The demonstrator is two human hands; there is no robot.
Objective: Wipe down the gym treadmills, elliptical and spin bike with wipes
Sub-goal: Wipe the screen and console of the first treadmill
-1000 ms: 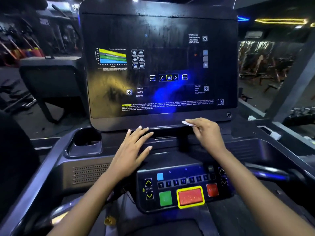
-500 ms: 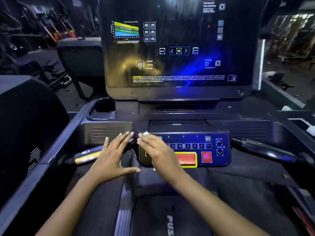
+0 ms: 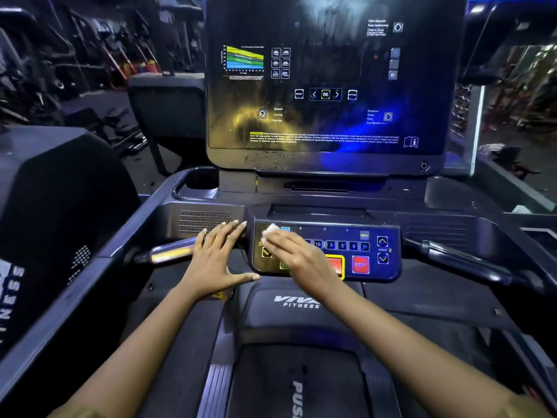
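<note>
Head view: I note the white wipe (image 3: 272, 228) at the upper left corner of the treadmill's button panel (image 3: 370, 251), pressed flat under the near-straight fingers of the right hand (image 3: 297, 257). The left hand (image 3: 215, 260) lies spread and empty just beside the panel, over the left handlebar (image 3: 168, 255). The console screen (image 3: 325, 86) stands above.
</note>
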